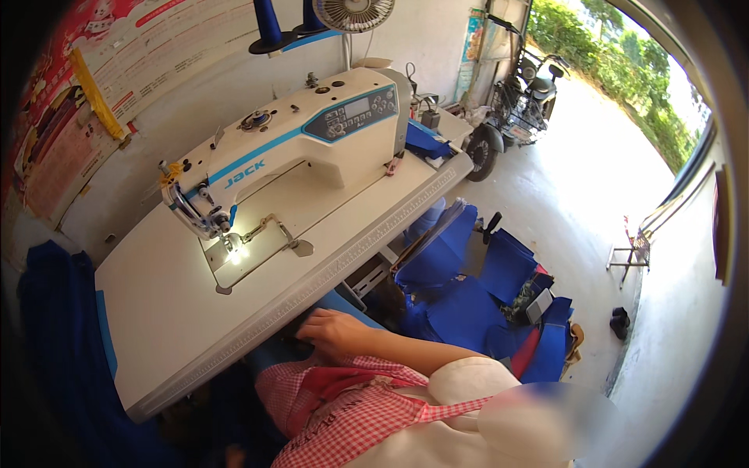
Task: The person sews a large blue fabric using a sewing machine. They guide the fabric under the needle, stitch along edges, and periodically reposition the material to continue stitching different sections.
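Observation:
My right hand [334, 331] is at my lap, just below the front edge of the sewing machine table [168, 324]. Its fingers are curled, their tips turned down beside the red checked apron [351, 413]; what they hold, if anything, is hidden. Of my left hand only a dim skin-coloured patch may show at the bottom edge, among dark blue cloth, too blurred to make out. The white and blue sewing machine [273, 148] stands on the table, its lamp lighting the needle area [234, 248]. No cloth lies under the needle.
Blue cut fabric pieces [460, 312] are heaped right of the table. More blue cloth [58, 327] hangs at its left end. Thread cones [268, 27] and a small fan [355, 12] are above the machine. An electric scooter [523, 97] stands by the open doorway, a stool [630, 253] farther right.

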`<state>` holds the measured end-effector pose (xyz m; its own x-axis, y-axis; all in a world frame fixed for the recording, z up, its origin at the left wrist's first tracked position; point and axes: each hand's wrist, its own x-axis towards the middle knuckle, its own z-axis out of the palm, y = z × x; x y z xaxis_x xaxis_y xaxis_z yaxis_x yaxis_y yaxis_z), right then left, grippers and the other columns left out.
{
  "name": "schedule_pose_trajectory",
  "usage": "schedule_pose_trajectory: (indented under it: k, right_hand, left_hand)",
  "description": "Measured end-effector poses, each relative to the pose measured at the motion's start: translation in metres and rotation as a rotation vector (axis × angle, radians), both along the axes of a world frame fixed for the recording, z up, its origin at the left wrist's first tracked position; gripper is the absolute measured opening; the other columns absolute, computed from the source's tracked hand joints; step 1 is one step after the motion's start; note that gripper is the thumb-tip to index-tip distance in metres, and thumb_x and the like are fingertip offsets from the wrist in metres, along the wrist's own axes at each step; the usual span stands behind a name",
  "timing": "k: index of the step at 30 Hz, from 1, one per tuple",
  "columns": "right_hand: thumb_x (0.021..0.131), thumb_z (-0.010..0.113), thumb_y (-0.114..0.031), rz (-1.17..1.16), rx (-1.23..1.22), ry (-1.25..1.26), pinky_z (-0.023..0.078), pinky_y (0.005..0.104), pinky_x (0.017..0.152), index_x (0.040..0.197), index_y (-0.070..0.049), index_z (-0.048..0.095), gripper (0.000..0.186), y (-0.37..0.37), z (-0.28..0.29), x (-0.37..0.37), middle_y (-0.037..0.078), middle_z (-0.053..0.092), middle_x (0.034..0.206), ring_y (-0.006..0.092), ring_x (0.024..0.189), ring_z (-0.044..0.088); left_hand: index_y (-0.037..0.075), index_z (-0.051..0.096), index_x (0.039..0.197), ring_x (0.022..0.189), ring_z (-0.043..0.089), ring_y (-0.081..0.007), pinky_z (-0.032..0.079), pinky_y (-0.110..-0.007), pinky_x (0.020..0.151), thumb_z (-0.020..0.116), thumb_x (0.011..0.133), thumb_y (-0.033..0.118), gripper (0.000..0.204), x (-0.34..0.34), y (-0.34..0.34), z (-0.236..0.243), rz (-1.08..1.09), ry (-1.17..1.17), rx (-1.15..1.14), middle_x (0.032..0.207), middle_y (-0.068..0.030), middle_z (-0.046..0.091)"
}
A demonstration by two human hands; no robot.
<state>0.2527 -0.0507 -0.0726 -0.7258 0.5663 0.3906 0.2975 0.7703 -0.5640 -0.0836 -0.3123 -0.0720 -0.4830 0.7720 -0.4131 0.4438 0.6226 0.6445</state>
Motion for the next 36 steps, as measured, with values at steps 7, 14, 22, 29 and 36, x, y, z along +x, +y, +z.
schedule_pose_trajectory:
  k: [7,14,22,29,36]
  right_hand:
    - [0.086,0.063,-0.013,0.029,-0.932,-0.522,0.050,0.0401,0.090,0.148,-0.012,0.033,0.069,-0.111,0.064,0.112,0.015,0.065,0.113,0.0302,0.102,0.064]
    - [0.077,0.056,0.004,0.351,-1.050,-0.560,0.048,0.0432,0.088,0.156,-0.015,0.012,0.092,-0.129,0.125,0.089,0.021,0.050,0.137,0.0335,0.096,0.062]
    - [0.077,0.054,0.004,0.481,-1.151,-0.415,0.050,0.0406,0.085,0.154,-0.012,0.015,0.088,-0.130,0.205,0.096,0.023,0.062,0.115,0.0342,0.095,0.062]
    - [0.095,0.055,-0.046,0.615,-0.941,-0.027,0.049,0.0388,0.078,0.117,0.001,0.060,0.052,-0.134,0.241,0.150,0.016,0.064,0.104,0.0293,0.091,0.063]
    - [0.095,0.051,-0.038,0.733,-0.295,0.064,0.051,0.0386,0.088,0.128,-0.005,0.046,0.047,-0.118,0.287,0.238,0.016,0.060,0.122,0.0338,0.104,0.062]
  left_hand:
    - [0.006,0.060,0.125,0.112,0.059,-0.0320,0.045,-0.043,0.098,0.060,0.089,0.032,0.044,0.015,0.058,-0.048,-0.373,-0.057,-0.028,0.124,-0.0176,0.062]
    - [0.008,0.062,0.123,0.114,0.058,-0.0324,0.045,-0.044,0.099,0.061,0.089,0.035,0.044,0.019,0.109,-0.057,-0.547,-0.034,-0.011,0.123,-0.0171,0.062]
    - [0.011,0.064,0.122,0.115,0.058,-0.0329,0.044,-0.045,0.099,0.061,0.089,0.038,0.043,0.029,0.139,-0.052,-0.638,0.004,-0.046,0.123,-0.0164,0.063]
    - [0.013,0.065,0.120,0.117,0.058,-0.0333,0.044,-0.046,0.100,0.062,0.088,0.041,0.043,0.075,0.176,-0.060,-0.797,0.025,-0.131,0.123,-0.0158,0.064]
    - [0.016,0.067,0.119,0.119,0.057,-0.0337,0.044,-0.047,0.100,0.062,0.088,0.044,0.042,0.112,0.209,-0.059,-0.976,0.137,-0.241,0.122,-0.0153,0.065]
